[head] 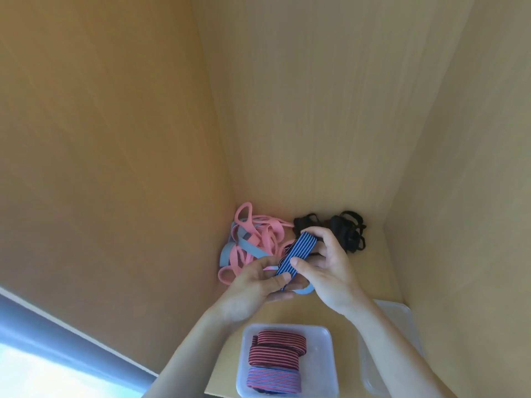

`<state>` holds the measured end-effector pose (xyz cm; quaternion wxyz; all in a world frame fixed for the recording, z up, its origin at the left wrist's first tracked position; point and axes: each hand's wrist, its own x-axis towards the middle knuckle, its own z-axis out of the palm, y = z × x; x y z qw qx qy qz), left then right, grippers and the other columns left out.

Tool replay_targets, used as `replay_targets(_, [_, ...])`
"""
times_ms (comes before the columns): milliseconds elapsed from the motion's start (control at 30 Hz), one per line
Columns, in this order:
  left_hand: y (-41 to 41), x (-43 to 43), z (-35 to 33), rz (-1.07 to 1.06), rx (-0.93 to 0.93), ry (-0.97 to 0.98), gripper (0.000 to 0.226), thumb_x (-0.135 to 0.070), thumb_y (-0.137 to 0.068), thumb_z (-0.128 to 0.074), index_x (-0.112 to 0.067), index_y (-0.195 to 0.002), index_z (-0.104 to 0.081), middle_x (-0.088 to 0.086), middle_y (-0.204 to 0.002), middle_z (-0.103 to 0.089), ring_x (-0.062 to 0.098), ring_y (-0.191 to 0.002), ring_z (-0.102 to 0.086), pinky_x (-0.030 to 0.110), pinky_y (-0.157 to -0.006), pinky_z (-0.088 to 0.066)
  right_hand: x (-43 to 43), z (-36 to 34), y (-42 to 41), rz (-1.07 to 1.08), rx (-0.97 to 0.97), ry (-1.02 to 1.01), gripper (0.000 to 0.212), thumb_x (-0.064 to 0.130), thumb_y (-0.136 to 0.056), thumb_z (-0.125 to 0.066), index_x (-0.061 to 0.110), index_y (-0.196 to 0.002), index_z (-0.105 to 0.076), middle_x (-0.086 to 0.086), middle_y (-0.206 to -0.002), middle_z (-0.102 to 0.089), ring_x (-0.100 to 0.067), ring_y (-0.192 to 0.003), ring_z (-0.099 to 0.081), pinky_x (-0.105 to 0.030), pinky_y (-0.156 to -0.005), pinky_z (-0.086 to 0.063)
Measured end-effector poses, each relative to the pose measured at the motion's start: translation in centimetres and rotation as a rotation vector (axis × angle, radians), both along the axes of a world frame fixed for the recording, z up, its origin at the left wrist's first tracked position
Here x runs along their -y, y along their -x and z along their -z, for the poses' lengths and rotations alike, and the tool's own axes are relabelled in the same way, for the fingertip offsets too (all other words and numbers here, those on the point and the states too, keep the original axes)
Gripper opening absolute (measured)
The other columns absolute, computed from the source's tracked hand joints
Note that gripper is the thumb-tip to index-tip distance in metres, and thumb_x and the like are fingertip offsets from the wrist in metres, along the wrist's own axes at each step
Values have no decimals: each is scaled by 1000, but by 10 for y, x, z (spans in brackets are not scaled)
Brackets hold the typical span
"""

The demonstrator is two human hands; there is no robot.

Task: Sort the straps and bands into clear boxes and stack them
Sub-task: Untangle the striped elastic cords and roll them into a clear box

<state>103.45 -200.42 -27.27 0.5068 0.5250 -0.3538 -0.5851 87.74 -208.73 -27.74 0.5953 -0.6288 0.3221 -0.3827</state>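
A folded blue strap with dark stripes (297, 254) is held up between both hands above the shelf. My left hand (255, 285) pinches its lower end with thumb and fingers. My right hand (327, 265) grips its upper part, thumb across the front. A light blue band loop (306, 290) hangs under my hands. Behind lies a tangle of pink and grey-blue bands (253, 242) in the back left corner, and a heap of black straps (342, 228) to its right. A clear box (324, 357) at the front holds folded red-striped straps (277, 350) and a blue-and-red striped one (273, 380).
Wooden cabinet walls close in the shelf on the left (115, 168), back (316, 110) and right (474, 196). A second clear container or lid (399, 314) lies at the front right, partly behind my right forearm. The shelf's front edge runs beside the clear box.
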Motion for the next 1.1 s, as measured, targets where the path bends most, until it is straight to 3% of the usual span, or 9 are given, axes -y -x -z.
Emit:
replay_targets(200, [29,-17,20,-269,259,-89,20,-9,-92,-70,-9,-112,-68,6,-104,-77,17,-97,-74,30,-90,-58,-12,35,10,76,-65,12,52,9,-79,-77,42,-108,-50,-4,-102,-67,-22,-89,-72,-39,-77,-60])
replay_targets(300, [39,-30,31,-258,368,-106,25,-12,-83,-80,-19,-103,-67,-5,-94,-77,10,-87,-74,25,-79,-58,-27,52,17,133,-95,-37,51,10,-79,-78,42,-105,-47,1,-96,-67,-14,-82,-71,-28,-72,-57])
replay_targets(400, [42,-55,47,-235,470,-103,30,-6,-82,-79,-19,-104,-62,-2,-100,-75,13,-84,-75,35,-79,-61,-57,67,24,199,-163,-65,49,9,-81,-79,39,-101,-45,-3,-95,-64,-11,-76,-67,-25,-68,-54])
replay_targets(533, [39,-69,62,-86,695,-87,27,-16,-81,-78,-33,-92,-60,-13,-77,-76,7,-73,-73,37,-75,-58,-84,75,41,288,-239,-155,48,18,-78,-85,33,-98,-44,-6,-92,-67,-13,-76,-68,-28,-67,-55])
replay_targets(667, [37,-64,62,83,811,-36,33,-8,-80,-78,-36,-87,-62,-11,-85,-74,4,-76,-71,38,-76,-59,-104,70,62,338,-454,-132,45,33,-73,-89,35,-94,-49,6,-90,-66,-5,-77,-66,-29,-70,-56])
replay_targets(833, [24,-50,63,330,901,22,22,-8,-82,-77,-25,-95,-73,-20,-73,-67,-10,-68,-61,7,-62,-44,-141,63,78,359,-574,-37,29,30,-83,-79,36,-98,-55,14,-92,-67,-4,-83,-63,-33,-76,-55])
replay_targets(900, [19,-43,61,418,970,85,22,-10,-81,-78,-24,-96,-76,-22,-71,-64,-12,-70,-58,6,-60,-41,-158,61,79,388,-674,72,29,33,-85,-76,36,-104,-54,18,-95,-66,-2,-86,-61,-31,-76,-53])
replay_targets(967, [18,-36,58,513,1021,143,25,-10,-81,-77,-26,-99,-77,-18,-78,-68,-7,-70,-58,7,-61,-42,-175,61,74,409,-783,191,35,37,-86,-73,33,-114,-53,18,-99,-66,-4,-86,-61,-29,-74,-52])
replay_targets(1100, [24,-20,54,662,1148,274,39,6,-77,-63,-21,-103,-77,-5,-99,-71,13,-85,-61,31,-76,-53,-192,64,58,393,-1039,423,41,38,-81,-80,20,-113,-61,7,-88,-69,-16,-74,-66,-28,-62,-49])
